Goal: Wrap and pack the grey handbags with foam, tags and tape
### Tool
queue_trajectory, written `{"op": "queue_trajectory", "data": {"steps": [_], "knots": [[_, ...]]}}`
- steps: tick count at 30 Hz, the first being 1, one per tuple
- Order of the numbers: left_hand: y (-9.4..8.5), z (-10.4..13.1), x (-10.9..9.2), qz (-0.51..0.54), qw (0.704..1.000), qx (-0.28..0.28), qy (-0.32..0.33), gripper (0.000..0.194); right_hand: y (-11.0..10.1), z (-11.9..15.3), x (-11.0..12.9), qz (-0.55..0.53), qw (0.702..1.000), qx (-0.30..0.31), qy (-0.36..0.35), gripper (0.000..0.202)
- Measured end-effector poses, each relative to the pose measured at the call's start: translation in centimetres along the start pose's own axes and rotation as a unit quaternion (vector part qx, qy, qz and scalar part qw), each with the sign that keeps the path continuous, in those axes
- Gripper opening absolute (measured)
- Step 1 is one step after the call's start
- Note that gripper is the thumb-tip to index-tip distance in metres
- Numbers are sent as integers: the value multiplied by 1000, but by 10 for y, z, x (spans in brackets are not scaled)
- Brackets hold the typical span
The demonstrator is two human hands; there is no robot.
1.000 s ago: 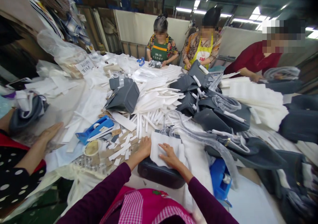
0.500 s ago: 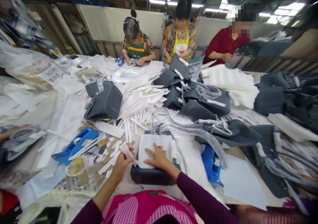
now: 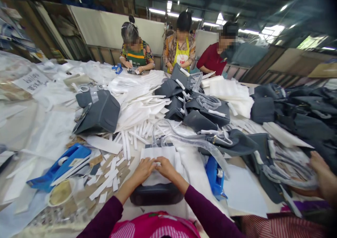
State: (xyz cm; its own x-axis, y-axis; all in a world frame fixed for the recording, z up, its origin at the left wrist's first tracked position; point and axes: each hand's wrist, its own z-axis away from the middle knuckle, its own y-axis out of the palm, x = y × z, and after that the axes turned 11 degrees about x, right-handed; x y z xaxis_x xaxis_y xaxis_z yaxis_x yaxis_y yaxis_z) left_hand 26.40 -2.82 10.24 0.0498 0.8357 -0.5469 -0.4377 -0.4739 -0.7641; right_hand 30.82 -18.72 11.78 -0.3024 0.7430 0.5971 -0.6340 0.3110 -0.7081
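A dark bag [image 3: 157, 195] lies on the table right in front of me, with a white foam sheet [image 3: 168, 155] over its upper side. My left hand [image 3: 144, 169] and my right hand [image 3: 165, 167] meet above the sheet, their fingertips pinched close together. A small whitish piece seems to be between the fingers, but it is too small to name. Clear-wrapped handles [image 3: 163, 139] rise from the bag's far side.
Blue tape dispensers [image 3: 60, 166] [image 3: 215, 176] stand on both sides. White foam strips [image 3: 131, 139], a grey bag [image 3: 101, 111] and more dark bags [image 3: 207, 111] lie beyond. Three people work across the table; another person's hand [image 3: 322, 171] is at the right.
My left hand has moved from the sheet's left edge to its middle. My right hand has gone from spread flat to pinching beside it. The view has turned right, and a hand appears at the right.
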Motion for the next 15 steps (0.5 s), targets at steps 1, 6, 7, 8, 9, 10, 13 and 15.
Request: {"op": "queue_trajectory", "data": {"steps": [1, 6, 7, 8, 9, 10, 13, 15], "knots": [[0, -2, 4, -28, 999, 29, -11, 55, -17, 8, -8, 7, 999, -44, 13, 40], [-5, 2, 5, -91, 993, 48, -49, 68, -107, 64, -70, 112, 930, -308, 168, 52], [-5, 3, 3, -95, 993, 46, -49, 68, -120, 74, -82, 153, 910, -327, 204, 51], [-6, 4, 1, -98, 993, 40, -48, 67, -131, 81, -93, 193, 894, -329, 233, 47], [-7, 4, -1, -103, 993, 33, -48, 66, -138, 86, -101, 227, 887, -315, 251, 43], [-7, 4, -2, -110, 992, 27, -50, 66, -142, 89, -107, 251, 887, -291, 258, 40], [-12, 5, -8, -140, 988, 12, -67, 65, -139, 87, -113, 290, 899, -250, 212, 48], [-16, 7, -14, -162, 984, 4, -74, 64, -128, 81, -111, 293, 917, -230, 146, 56]]}}
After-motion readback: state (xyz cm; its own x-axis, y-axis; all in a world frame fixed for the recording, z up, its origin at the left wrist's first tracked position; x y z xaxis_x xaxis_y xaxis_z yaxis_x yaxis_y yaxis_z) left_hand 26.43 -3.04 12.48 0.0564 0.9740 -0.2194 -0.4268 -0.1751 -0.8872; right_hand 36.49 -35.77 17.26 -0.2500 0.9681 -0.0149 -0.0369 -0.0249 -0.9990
